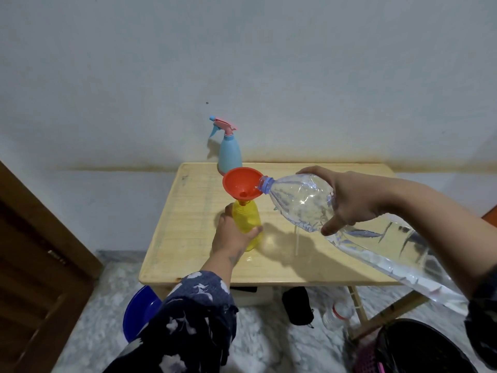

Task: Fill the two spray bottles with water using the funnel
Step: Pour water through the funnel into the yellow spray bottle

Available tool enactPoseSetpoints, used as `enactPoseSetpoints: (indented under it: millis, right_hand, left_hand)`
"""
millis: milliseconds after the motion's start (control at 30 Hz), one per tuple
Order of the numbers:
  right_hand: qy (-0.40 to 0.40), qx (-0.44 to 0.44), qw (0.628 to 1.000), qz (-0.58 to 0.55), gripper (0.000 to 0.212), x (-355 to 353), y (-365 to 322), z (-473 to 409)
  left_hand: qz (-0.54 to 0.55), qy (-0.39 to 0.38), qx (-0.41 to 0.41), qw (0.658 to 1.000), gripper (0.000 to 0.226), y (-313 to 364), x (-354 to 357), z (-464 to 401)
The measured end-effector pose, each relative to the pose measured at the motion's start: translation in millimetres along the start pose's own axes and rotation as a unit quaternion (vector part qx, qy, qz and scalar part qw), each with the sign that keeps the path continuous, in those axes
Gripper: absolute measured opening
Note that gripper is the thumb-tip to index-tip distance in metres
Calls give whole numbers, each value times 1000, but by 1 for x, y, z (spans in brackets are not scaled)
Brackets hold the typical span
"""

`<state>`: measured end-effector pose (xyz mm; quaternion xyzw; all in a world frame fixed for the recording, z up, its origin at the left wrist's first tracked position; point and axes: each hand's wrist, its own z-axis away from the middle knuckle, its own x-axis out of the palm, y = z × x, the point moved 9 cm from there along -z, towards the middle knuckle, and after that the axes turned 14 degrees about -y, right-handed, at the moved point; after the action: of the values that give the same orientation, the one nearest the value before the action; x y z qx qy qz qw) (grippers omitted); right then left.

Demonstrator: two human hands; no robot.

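A yellow spray bottle point(248, 220) without its head stands on the wooden table point(193, 216), and my left hand point(231, 236) grips its body. A red funnel point(242, 187) sits in its neck. My right hand point(349, 200) holds a large clear water bottle point(304, 203) tilted down, its blue-ringed mouth resting over the funnel's right rim. A blue spray bottle point(229, 153) with a pink and blue trigger head stands upright at the table's far edge, behind the funnel.
A white dip tube point(297, 242) lies on the table right of the yellow bottle. Under the table are a blue basin point(139, 309), a black pouch point(297, 305) and a small clear bottle point(338, 313). A dark basket point(419, 348) is at bottom right, a wooden door point(32, 265) at left.
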<state>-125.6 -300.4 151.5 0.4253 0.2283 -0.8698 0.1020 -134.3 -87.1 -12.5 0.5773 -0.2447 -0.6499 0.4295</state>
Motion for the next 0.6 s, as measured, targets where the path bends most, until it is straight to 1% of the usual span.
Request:
enactPoseSetpoints:
  millis: [267, 433, 600]
  right_hand:
    - [-8, 2, 1000, 16, 103, -3, -3, 1]
    - [-7, 1, 1000, 10, 104, -3, -2, 0]
    - [-16, 8, 1000, 4, 104, -2, -2, 1]
  left_hand:
    - [-14, -3, -19, 1000, 80, -1, 0, 1]
    - [-11, -3, -6, 1000, 80, 2, 0, 1]
    - [-20, -4, -18, 1000, 82, 0, 1, 1]
